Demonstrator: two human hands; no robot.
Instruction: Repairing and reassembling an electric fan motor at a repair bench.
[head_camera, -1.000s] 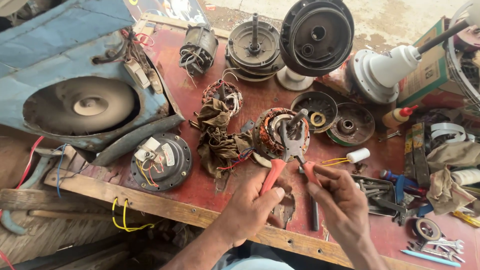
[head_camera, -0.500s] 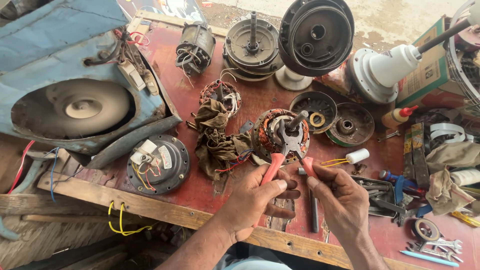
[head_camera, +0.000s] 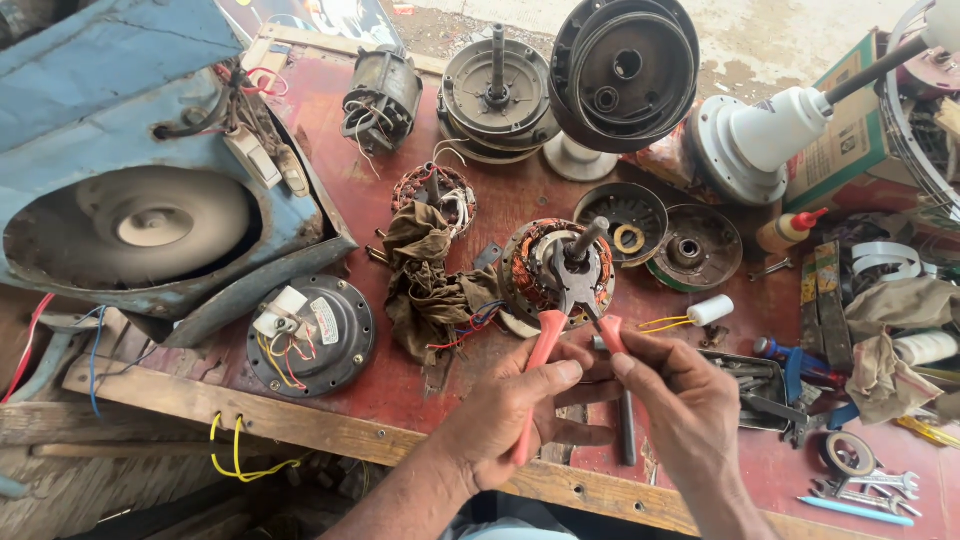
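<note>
1. both hands are near the front edge of the red workbench (head_camera: 330, 140), working a pair of pliers (head_camera: 570, 300) with orange-red handles.
2. left hand (head_camera: 515, 405) has its fingers curled tight round the left handle, thumb pressed along the top, so that's a proper closed grip.
3. right hand (head_camera: 685, 400) only pinches the right handle between thumb and fingertips, the other fingers loosely bent and not wrapped around anything.
4. the handles are spread a little, and the pliers' nose sits on the motor core (head_camera: 555, 270), right at the base of its metal shaft. can't tell whether the tips actually bite on anything there.
5. that motor core is the round one with copper windings, roughly mid-bench, just beyond the hands.
6. touching its left side is a dirty brown rag (head_camera: 425, 285) with coloured wires poking out.
7. further left, a round black cover (head_camera: 310, 335) with a white part and wires on it sits close to the near edge.
8. a big blue metal housing (head_camera: 130, 200) fills the far left.
9. far side has stacked motor casings (head_camera: 497, 90) and a white fan base (head_camera: 770, 135).
10. right of the core are two shallow round dishes (head_camera: 660, 235), a small white spool (head_camera: 710, 310) with yellow wire, and a heap of tools (head_camera: 860, 480) in the near right corner.
</note>
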